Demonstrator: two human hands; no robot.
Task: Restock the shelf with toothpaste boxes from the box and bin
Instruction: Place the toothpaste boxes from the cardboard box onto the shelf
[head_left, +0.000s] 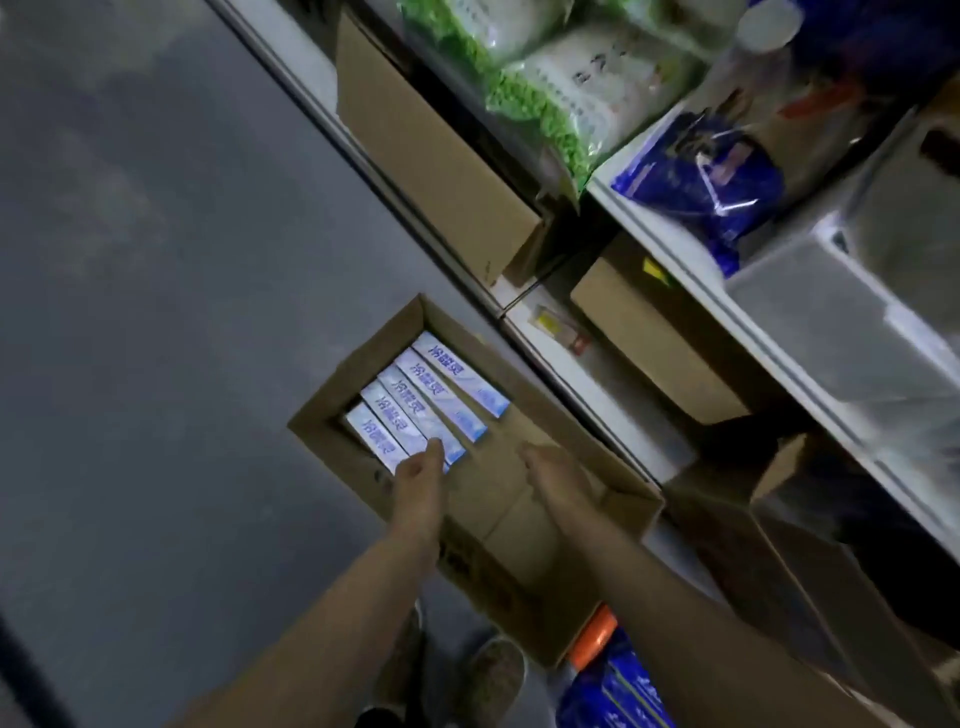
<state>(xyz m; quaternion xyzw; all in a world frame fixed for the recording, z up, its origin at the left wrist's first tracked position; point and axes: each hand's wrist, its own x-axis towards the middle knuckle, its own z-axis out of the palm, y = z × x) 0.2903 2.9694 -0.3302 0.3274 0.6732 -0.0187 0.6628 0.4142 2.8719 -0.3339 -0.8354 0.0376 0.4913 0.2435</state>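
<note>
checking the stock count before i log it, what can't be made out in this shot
- Head view: any layers under the five toothpaste boxes showing are hidden by them and by the carton walls.
- Left hand: fingertips reach a box end; motion blur hides whether it has a grip.
- Right hand: blurred, finger pose unclear.
- Grey bin: cut off by the right edge, contents unseen.

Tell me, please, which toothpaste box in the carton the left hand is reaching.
The second toothpaste box from the near end: the left hand has its fingertips on it; the other four lie untouched.
</note>
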